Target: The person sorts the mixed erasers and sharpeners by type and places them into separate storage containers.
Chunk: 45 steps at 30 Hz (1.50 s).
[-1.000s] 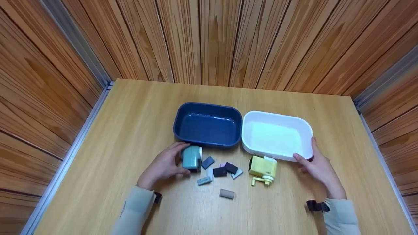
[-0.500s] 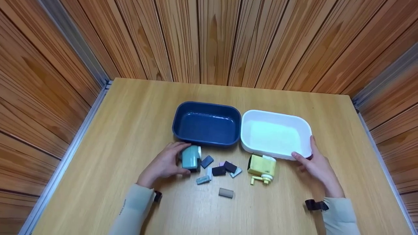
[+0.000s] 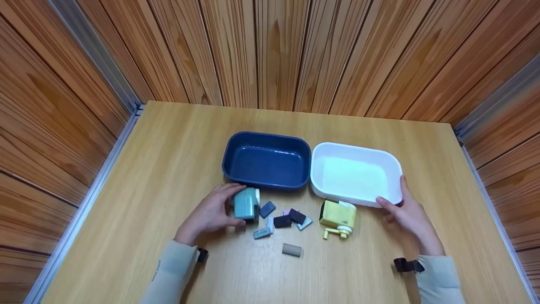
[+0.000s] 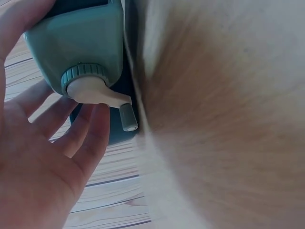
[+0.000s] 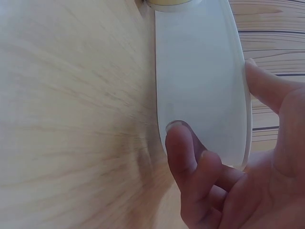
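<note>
My left hand (image 3: 211, 211) holds a teal hand-crank pencil sharpener (image 3: 246, 203) from its left side, fingers along the back and thumb at the front. In the left wrist view the sharpener (image 4: 81, 43) shows a pale crank (image 4: 93, 90) with a grey knob. At the right, my right hand (image 3: 411, 213) grips the near right corner of a white plastic tub (image 3: 358, 202). The right wrist view has thumb and fingers spread around the tub's corner (image 5: 205, 95). A yellow crank pencil sharpener (image 3: 338, 214) lies just in front of the tub, its crank toward me.
A dark blue tub (image 3: 266, 182) stands against the white one, behind the teal sharpener. Several small erasers lie between the sharpeners, among them a dark one (image 3: 282, 221) and a teal one (image 3: 262, 233). A grey-brown cylinder (image 3: 292, 250) lies nearer on the wooden table (image 3: 346, 274).
Both hands keep their places on the teal sharpener and the white tub. The whole head view has shifted very slightly; the objects stay put.
</note>
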Available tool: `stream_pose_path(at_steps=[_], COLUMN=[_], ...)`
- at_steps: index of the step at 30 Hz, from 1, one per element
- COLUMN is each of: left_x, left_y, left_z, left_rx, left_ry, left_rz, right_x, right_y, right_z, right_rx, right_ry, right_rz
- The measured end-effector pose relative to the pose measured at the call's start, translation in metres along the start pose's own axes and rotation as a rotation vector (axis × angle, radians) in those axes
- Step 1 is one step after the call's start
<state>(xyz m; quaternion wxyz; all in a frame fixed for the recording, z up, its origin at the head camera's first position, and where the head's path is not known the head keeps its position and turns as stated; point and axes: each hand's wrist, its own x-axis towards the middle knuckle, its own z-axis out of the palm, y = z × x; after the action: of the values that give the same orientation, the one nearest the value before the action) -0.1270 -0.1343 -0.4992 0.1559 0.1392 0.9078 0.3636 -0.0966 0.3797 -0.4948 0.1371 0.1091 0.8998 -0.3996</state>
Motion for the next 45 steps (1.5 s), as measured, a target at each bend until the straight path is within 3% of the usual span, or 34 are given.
stream_pose_path(at_steps=[14, 25, 39, 45], left_x=[-0.005, -0.007, 0.006, 0.011], left_y=[0.015, 0.028, 0.043, 0.046], left_z=[-0.009, -0.018, -0.028, -0.035], left_rx=[-0.005, 0.014, 0.030, 0.026], left_ry=[-0.015, 0.028, 0.062, 0.079], left_rz=[0.071, 0.123, 0.218, 0.227], right_x=[-0.001, 0.000, 0.000, 0.000], right_y=[0.001, 0.001, 0.000, 0.000], right_z=[0.000, 0.000, 0.002, 0.001], right_rx=[0.014, 0.028, 0.012, 0.009], right_ry=[0.011, -0.004, 0.001, 0.010], right_rz=[-0.017, -0.007, 0.026, 0.027])
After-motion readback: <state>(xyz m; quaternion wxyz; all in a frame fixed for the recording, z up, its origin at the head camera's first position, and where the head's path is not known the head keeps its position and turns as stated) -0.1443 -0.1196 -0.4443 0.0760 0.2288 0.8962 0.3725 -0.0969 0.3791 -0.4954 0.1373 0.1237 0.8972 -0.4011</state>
